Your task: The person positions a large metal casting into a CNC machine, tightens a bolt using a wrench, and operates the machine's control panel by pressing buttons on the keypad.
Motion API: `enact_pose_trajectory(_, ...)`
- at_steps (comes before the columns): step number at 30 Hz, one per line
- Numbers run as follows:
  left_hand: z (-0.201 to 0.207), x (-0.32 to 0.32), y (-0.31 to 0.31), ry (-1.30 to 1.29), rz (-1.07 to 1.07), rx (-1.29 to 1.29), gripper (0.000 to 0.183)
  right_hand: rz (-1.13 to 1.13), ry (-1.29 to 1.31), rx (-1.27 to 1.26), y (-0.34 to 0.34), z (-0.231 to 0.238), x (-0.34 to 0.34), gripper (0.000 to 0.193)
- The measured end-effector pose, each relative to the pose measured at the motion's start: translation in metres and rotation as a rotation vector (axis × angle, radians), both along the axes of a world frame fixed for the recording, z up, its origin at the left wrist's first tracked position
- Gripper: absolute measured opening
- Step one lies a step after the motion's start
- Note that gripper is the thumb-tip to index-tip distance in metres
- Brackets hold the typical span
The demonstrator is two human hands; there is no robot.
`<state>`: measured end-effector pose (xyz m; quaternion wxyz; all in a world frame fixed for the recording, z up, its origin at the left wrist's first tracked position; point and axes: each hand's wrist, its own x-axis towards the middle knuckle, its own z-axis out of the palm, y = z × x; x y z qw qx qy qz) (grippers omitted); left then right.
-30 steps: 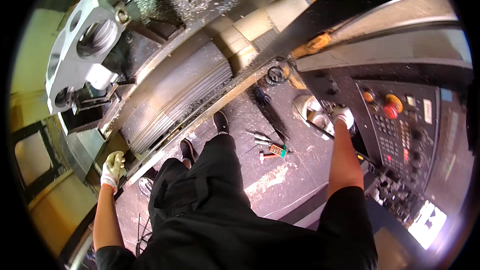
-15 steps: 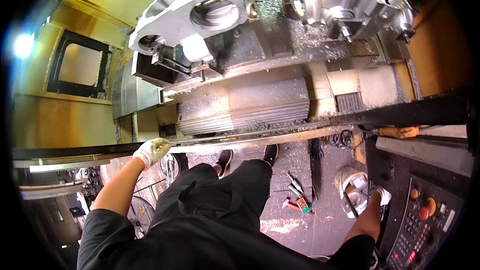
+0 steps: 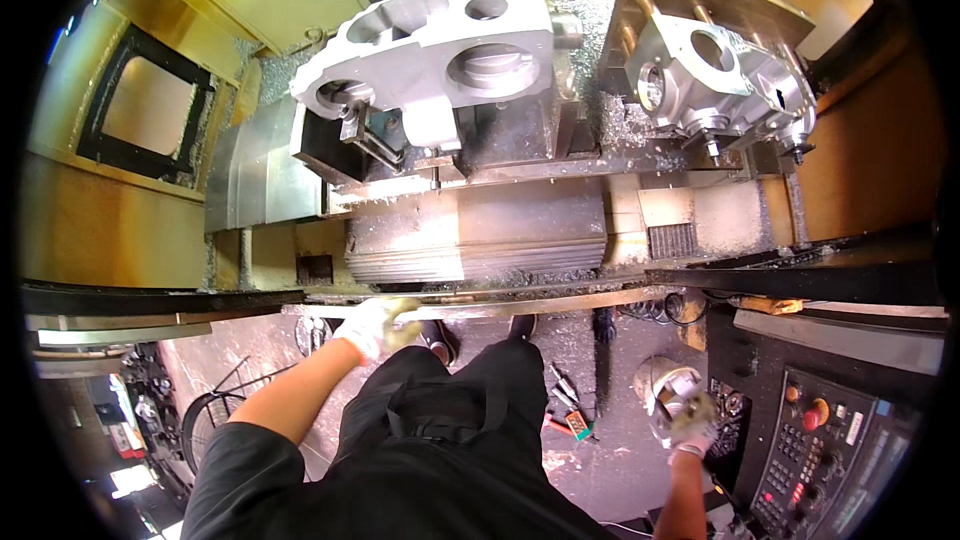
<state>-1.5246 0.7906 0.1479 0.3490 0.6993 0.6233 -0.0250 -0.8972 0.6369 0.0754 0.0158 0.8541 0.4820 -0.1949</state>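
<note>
My left hand (image 3: pixel 378 329), in a pale work glove, is by the machine's front sill (image 3: pixel 480 311), its loosely bent fingers apart and nothing visible in them. Whether it touches the sill, I cannot tell. On the right, my gloved right hand (image 3: pixel 692 427) is low beside a bucket (image 3: pixel 661 376) with pale things inside. Its fingers are smeared and merge with what lies behind. Beyond the sill, a large grey metal casting (image 3: pixel 425 75) sits clamped on a fixture. A second silvery casting (image 3: pixel 690 70) is mounted against an upright plate (image 3: pixel 700 2) to its right.
A control panel (image 3: pixel 812 450) with buttons stands at the right. Hand tools and a red-and-green item (image 3: pixel 577 425) lie on the floor by my feet. Metal chips cover the fixture bed (image 3: pixel 620 155). A round black wire frame (image 3: pixel 205 420) stands at left.
My left hand has moved right and slightly down, along the sill. My right hand has come from beside the control panel leftward to the bucket. The view has shifted, showing more of the castings.
</note>
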Motion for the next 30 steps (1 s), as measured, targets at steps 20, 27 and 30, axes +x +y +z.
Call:
enact_pose_trajectory(20, 0.083, -0.102, 0.142, 0.217, -0.242, 0.659, 0.055, 0.350, 1.402, -0.826, 0.269, 0.161, -0.432, 0.030)
enact_pose_trajectory(27, 0.049, -0.204, 0.215, 0.411, 0.631, 0.484, 0.083, 0.246, 1.435, -0.758, 0.393, 0.152, -0.467, 0.032)
enact_pose_trajectory(30, 0.044, -0.209, 0.257, 0.300, 0.782, 0.161, 0.080, 0.293, 1.350, -0.830, 0.439, 0.152, -0.474, 0.031)
